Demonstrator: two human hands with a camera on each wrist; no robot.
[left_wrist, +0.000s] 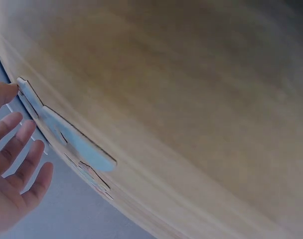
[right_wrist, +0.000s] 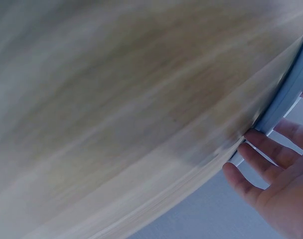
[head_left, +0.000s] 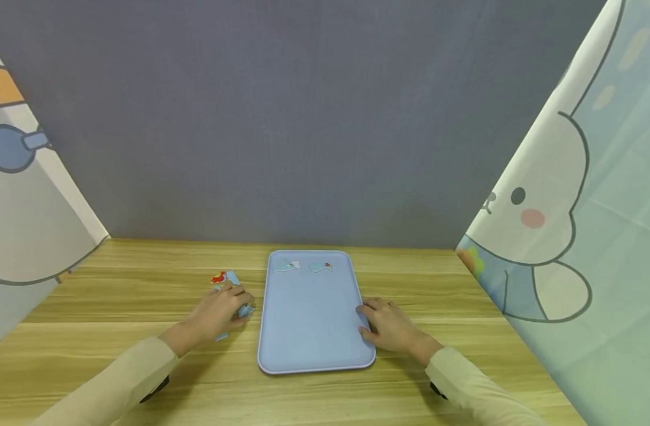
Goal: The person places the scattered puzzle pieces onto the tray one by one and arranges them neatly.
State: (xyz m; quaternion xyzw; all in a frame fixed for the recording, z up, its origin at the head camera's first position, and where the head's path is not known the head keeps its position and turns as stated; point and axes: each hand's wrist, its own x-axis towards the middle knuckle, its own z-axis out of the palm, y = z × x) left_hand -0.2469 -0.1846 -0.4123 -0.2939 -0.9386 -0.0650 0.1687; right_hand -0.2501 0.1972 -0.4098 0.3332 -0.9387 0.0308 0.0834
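Observation:
My left hand [head_left: 218, 310] is over a small group of flat, light-blue puzzle pieces left of the tray. One blue piece [head_left: 245, 310] shows between its fingers and thumb. In the left wrist view the thumb is at the end of a thin blue piece [left_wrist: 31, 97], and the other fingers are spread apart. A longer blue piece [left_wrist: 76, 142] lies beside it. My right hand [head_left: 391, 325] rests at the right rim of the pale blue tray [head_left: 314, 319], fingertips touching the edge. Two picture pieces, one [head_left: 287, 267] left and one [head_left: 321, 267] right, lie at the tray's far end.
A red-and-yellow piece [head_left: 219, 277] and a blue piece [head_left: 232, 277] lie beyond the left hand, and part of another piece [head_left: 222, 336] shows beneath it. The wooden table [head_left: 436, 272] meets a grey panel [head_left: 282, 130] at the back. Cartoon-printed cloths hang on both sides.

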